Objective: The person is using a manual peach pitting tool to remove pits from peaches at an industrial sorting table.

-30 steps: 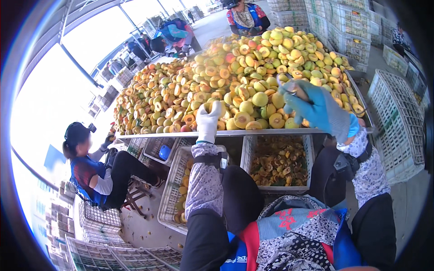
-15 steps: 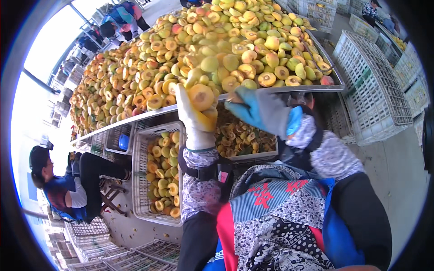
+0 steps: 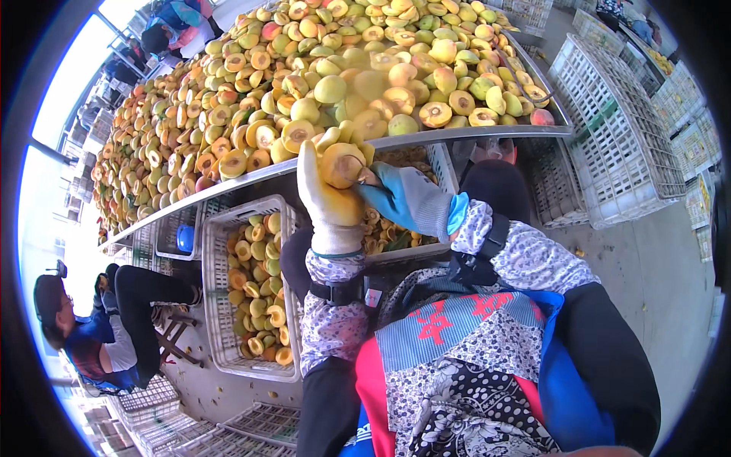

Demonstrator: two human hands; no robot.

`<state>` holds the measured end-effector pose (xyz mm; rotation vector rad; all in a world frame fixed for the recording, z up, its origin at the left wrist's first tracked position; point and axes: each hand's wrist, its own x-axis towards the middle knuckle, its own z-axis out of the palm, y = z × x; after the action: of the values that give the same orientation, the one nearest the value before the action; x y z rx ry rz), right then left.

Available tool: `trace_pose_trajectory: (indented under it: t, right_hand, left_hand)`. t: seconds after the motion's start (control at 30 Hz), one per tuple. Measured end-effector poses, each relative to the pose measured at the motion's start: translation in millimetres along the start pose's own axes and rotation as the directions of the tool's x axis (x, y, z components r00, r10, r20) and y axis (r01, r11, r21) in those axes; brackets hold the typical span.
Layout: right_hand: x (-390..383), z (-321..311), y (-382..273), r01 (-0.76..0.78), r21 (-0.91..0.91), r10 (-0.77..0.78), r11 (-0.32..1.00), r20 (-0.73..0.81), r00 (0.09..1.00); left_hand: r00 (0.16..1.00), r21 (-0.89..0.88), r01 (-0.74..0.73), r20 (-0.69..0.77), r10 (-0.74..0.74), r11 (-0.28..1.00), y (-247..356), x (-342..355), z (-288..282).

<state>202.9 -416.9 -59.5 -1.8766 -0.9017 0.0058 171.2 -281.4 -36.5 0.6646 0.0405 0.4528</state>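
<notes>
My left hand (image 3: 324, 198), in a white glove with yellowed palm, is closed on a halved peach (image 3: 343, 164), cut face up, just before the metal edge of the sorting table (image 3: 525, 131). My right hand (image 3: 392, 194), in a blue and grey glove, is closed on a small tool (image 3: 368, 176), mostly hidden by the fingers, touching the peach's middle. Behind both hands lies a big heap of peach halves (image 3: 221, 114). Below left is a crate of peach halves (image 3: 255, 289); below right, partly behind my arm, a crate of dark scraps (image 3: 392, 236).
A co-worker (image 3: 106, 335) sits on a folding stool (image 3: 183, 335) at the left. Other people (image 3: 171, 30) work beyond the heap. Stacked plastic crates (image 3: 609, 137) stand at the right, more (image 3: 148, 404) at the lower left. A blue container (image 3: 185, 238) is under the table.
My right hand has come down and left from above the heap to the peach in my left hand. The view has tilted toward my lap, shifting the table upward in the picture.
</notes>
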Motion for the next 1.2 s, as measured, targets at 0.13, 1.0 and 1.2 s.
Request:
trace_pose_trajectory:
  t: [0.13, 1.0, 1.2]
  right_hand:
    - [3.8, 14.1, -0.7, -0.046, 0.010, 0.046, 0.999, 0.000, 0.999]
    - [-9.0, 37.6, 16.7, -0.191, 0.179, 0.163, 0.965, 0.162, 0.973]
    - [-10.4, 40.2, 21.8, -0.249, 0.179, 0.213, 0.952, 0.197, 0.957]
  left_hand:
    - [0.997, 0.026, 0.016, -0.079, -0.013, 1.000, -0.4, 3.1, -8.1]
    - [0.964, 0.349, 0.018, -0.255, 0.076, 0.937, -13.4, 1.5, -11.6]
    - [0.968, 0.456, 0.116, -0.250, 0.002, 0.882, -12.1, 2.1, -13.8]
